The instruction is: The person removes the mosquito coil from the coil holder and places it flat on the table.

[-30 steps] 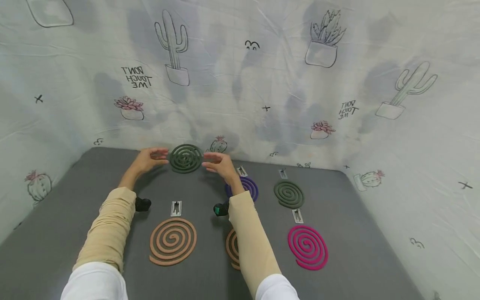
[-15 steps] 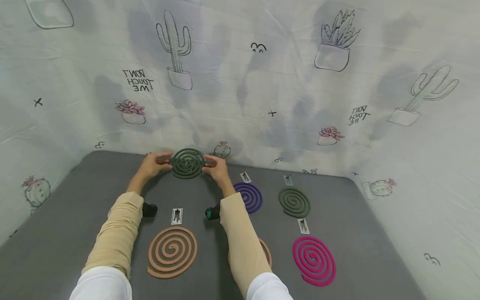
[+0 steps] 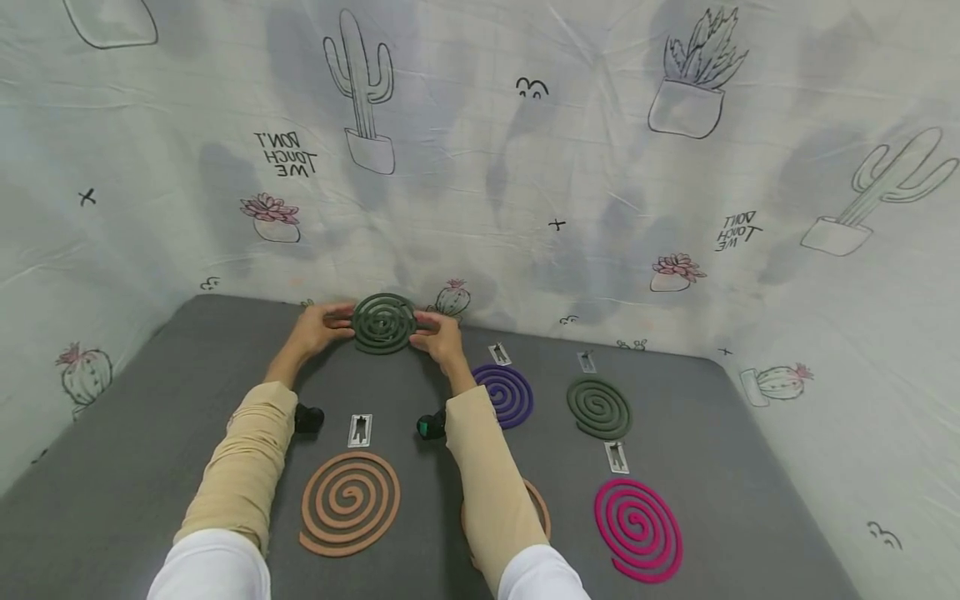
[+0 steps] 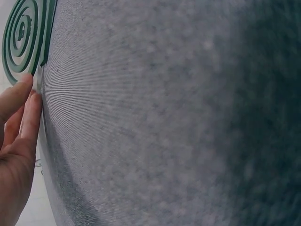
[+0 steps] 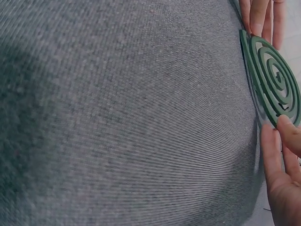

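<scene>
A dark green mosquito coil [image 3: 382,322] is held up at the back of the table, near the curtain. My left hand [image 3: 321,329] pinches its left edge between thumb and fingers. At the opposite edge, my right hand [image 3: 442,337] grips it the same way. Seen from the left wrist, the coil [image 4: 35,44] stands tilted past the fingertips, with a second layer or rim showing behind. The right wrist view catches both hands at the edges of the coil [image 5: 278,76], whose windings look close-set.
On the grey table [image 3: 187,400] lie an orange coil [image 3: 351,494], a purple coil [image 3: 501,395], another green coil [image 3: 598,407] and a magenta coil [image 3: 637,521]. My right arm partly covers one more orange coil [image 3: 542,510]. Small metal stands [image 3: 360,430] lie beside them. A patterned curtain [image 3: 465,183] hangs behind.
Both hands, at first apart from the dark green coil's sides, have closed in and now grip its edges. The head view has shifted slightly.
</scene>
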Action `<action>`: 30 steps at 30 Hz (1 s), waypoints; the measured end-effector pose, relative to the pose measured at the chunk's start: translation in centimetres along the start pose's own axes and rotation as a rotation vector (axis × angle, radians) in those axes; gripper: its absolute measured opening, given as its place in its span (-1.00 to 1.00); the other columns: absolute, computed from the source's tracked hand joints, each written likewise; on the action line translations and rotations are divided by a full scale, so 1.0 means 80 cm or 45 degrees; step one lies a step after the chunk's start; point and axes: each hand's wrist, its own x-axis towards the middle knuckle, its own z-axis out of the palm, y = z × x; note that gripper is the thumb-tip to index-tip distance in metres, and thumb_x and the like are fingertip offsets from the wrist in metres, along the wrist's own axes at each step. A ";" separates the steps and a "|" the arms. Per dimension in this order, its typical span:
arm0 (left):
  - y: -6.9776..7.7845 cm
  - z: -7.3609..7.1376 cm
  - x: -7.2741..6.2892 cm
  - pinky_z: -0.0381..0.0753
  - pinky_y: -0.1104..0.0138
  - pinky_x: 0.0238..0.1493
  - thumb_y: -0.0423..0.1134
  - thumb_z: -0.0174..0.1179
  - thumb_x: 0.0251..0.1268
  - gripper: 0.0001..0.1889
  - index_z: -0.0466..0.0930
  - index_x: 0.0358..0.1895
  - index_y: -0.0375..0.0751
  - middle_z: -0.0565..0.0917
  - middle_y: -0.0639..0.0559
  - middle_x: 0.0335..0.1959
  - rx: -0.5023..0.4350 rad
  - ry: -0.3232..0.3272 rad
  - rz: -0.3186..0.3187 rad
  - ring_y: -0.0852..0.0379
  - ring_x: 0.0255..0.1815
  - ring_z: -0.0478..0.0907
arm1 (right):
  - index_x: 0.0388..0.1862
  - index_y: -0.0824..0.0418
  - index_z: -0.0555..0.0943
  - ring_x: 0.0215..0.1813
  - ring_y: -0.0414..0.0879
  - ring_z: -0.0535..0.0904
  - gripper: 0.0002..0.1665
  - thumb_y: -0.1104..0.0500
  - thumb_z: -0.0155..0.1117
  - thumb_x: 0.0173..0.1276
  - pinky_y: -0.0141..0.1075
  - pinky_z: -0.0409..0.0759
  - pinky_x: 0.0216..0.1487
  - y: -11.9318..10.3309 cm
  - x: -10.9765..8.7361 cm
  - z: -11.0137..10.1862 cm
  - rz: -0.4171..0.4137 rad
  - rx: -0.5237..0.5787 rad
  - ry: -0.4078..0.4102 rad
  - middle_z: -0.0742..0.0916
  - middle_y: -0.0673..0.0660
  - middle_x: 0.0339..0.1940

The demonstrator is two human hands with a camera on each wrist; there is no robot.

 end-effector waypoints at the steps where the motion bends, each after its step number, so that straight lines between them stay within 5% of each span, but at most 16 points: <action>1: -0.001 0.001 0.000 0.80 0.47 0.09 -0.65 0.25 0.50 -0.41 0.31 0.50 -0.76 0.41 -0.73 0.45 -0.008 0.003 -0.008 -0.62 0.44 0.49 | 0.46 0.47 0.60 0.37 0.33 0.71 -0.43 0.60 0.29 0.50 -0.11 0.82 0.29 0.001 0.001 0.002 0.003 0.019 0.004 0.66 0.43 0.45; 6: -0.004 0.006 0.000 0.75 0.59 -0.01 -0.65 0.28 0.48 -0.42 0.35 0.48 -0.75 0.47 -0.73 0.41 -0.038 0.022 -0.032 -0.60 0.41 0.53 | 0.44 0.48 0.61 0.33 0.38 0.72 -0.42 0.63 0.30 0.46 -0.08 0.83 0.26 0.005 0.005 0.008 0.020 0.056 0.032 0.68 0.49 0.37; 19: 0.007 0.004 0.000 0.79 0.39 0.15 -0.54 0.30 0.54 -0.43 0.38 0.51 -0.67 0.49 -0.64 0.45 0.015 -0.007 -0.092 -0.53 0.45 0.53 | 0.44 0.43 0.63 0.31 0.31 0.73 -0.35 0.59 0.46 0.36 -0.11 0.85 0.22 0.006 0.007 0.003 0.001 -0.065 0.068 0.72 0.45 0.35; 25: 0.005 0.002 0.000 0.72 0.02 0.40 -0.50 0.24 0.61 -0.43 0.34 0.54 -0.66 0.44 -0.63 0.51 -0.026 -0.028 -0.108 -0.52 0.51 0.48 | 0.48 0.41 0.61 0.33 0.31 0.71 -0.30 0.59 0.47 0.35 -0.12 0.83 0.27 0.008 0.007 0.002 0.015 -0.091 0.040 0.70 0.44 0.38; 30: 0.007 0.001 0.000 0.78 0.27 0.29 -0.50 0.24 0.61 -0.44 0.34 0.53 -0.69 0.44 -0.63 0.50 -0.052 -0.025 -0.100 -0.53 0.51 0.48 | 0.46 0.43 0.62 0.30 0.30 0.74 -0.31 0.57 0.50 0.35 -0.15 0.81 0.29 0.009 0.010 0.001 -0.005 -0.139 0.037 0.73 0.44 0.34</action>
